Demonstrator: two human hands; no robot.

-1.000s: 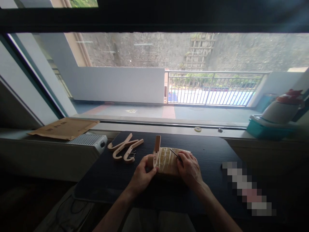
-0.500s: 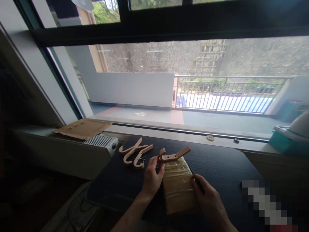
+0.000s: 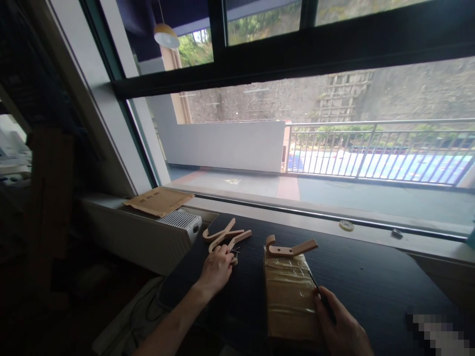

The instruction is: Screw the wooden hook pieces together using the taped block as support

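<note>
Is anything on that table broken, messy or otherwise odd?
One oddity: a pixelated patch at the picture's lower right hides whatever is there. The wooden hooks by the left hand lie in an untidy, crossing pile, but nothing visible looks broken.

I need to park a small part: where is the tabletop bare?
Mostly bare: right of the box, between right hand, window ledge and blurred item; also a narrower gap between box and left hand. Crowded: around that hand, among loose hooks and metal bits.
</note>
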